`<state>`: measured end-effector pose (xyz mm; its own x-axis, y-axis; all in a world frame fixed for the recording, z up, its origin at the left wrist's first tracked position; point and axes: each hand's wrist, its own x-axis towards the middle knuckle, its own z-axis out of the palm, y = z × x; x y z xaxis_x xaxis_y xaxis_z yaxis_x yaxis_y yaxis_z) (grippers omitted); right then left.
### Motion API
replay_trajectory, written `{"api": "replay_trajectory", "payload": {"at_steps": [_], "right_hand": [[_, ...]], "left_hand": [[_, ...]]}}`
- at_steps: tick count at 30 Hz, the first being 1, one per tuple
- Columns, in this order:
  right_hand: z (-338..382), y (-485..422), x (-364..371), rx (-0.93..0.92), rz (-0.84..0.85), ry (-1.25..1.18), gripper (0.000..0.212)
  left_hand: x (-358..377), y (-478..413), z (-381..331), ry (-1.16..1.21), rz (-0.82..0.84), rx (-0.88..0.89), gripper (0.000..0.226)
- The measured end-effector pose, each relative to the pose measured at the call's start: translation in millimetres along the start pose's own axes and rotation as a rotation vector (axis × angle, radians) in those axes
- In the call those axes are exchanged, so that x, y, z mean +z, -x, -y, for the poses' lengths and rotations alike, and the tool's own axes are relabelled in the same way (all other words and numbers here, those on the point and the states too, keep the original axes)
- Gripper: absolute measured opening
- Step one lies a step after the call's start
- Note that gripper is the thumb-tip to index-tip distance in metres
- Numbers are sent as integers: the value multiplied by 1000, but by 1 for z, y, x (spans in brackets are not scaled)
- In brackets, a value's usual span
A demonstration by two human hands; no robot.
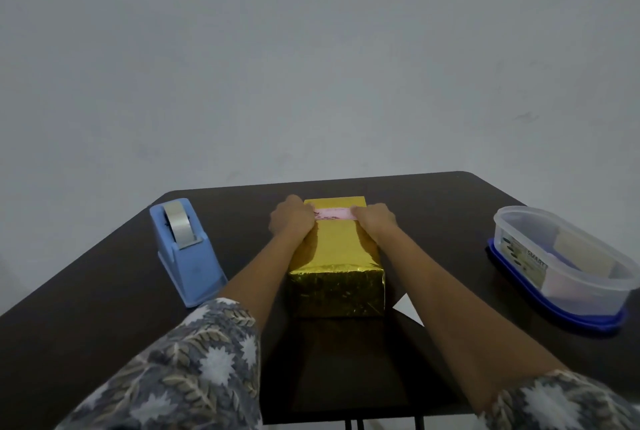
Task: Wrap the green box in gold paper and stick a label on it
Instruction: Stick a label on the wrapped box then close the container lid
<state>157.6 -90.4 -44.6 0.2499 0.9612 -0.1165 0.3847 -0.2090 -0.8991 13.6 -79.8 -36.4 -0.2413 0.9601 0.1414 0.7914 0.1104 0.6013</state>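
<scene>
The box point(337, 270) stands in the middle of the dark table point(104, 291), fully covered in shiny gold paper. A pink label point(334, 214) lies across its top near the far end. My left hand point(291, 218) is at the label's left end and my right hand point(375, 220) at its right end, with the fingers of both curled onto it. Whether the fingers pinch the label or press it flat, I cannot tell.
A blue tape dispenser point(185, 249) with a clear roll stands to the left. At the right sits a clear plastic tub point(561, 253) on a blue lid, holding paper pieces. A small white paper scrap point(408, 310) lies by the box's near right corner.
</scene>
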Motion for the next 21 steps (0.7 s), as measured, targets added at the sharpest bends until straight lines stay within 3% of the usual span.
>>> {"api": "replay_trajectory", "payload": {"at_steps": [4, 5, 10, 12, 14, 18, 21], "right_hand": [[0, 1, 0, 0, 109, -185, 59], [0, 1, 0, -8, 125, -178, 56], [-6, 0, 1, -6, -28, -60, 40], [-6, 2, 2, -24, -32, -65, 47], [-6, 3, 2, -39, -57, -29, 57], [-4, 3, -2, -10, -85, 46, 46], [-3, 3, -5, 0, -106, 39, 38]], "left_hand": [[-1, 2, -6, 94, 101, 31, 66], [0, 2, -5, 103, 146, 41, 67], [2, -2, 11, 247, 146, -28, 35], [-3, -3, 11, 311, 117, -79, 37], [-6, -6, 9, 373, 143, -103, 54], [-4, -3, 7, 114, 89, -62, 50], [-2, -3, 7, 122, -14, -78, 38]]}}
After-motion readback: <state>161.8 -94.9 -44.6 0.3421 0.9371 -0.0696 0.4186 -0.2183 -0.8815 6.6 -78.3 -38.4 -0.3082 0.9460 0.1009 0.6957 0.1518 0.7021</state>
